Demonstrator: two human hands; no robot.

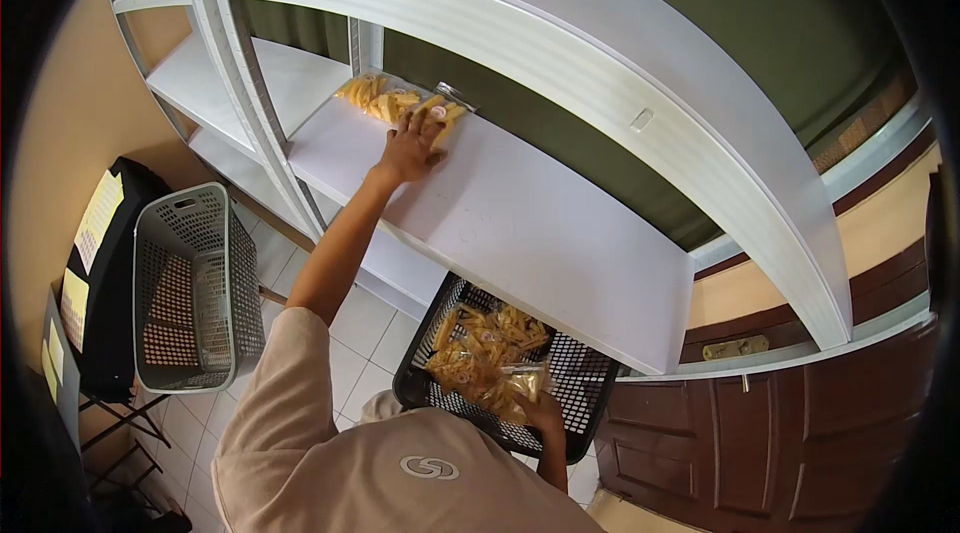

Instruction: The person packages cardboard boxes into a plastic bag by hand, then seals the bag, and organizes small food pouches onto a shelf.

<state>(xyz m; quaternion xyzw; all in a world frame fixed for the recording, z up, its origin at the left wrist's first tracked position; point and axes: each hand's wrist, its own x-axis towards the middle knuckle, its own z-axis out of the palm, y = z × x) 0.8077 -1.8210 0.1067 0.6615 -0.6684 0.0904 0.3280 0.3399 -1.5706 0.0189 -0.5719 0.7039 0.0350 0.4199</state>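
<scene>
My left hand [408, 148] reaches across the white shelf, fingers spread against a clear plastic packet of yellow stick-shaped food [450, 117]. More such packets [372, 98] stand beside it along the shelf's back edge. Below the shelf's front edge, my right hand [540, 411] is in the black basket [585, 393], its fingers closed at a clear packet with a gold-coloured part [525, 380]. A heap of filled packets [475, 348] lies in that basket. The exact kind of food is too small to make out.
The white shelf [520, 223] has an upper shelf [560, 33] curving above it and a metal upright [225, 53] at left. A grey-green basket [240, 303] stands at left, near black-covered furniture with yellow papers [97, 223]. A brown door [720, 443] is at lower right.
</scene>
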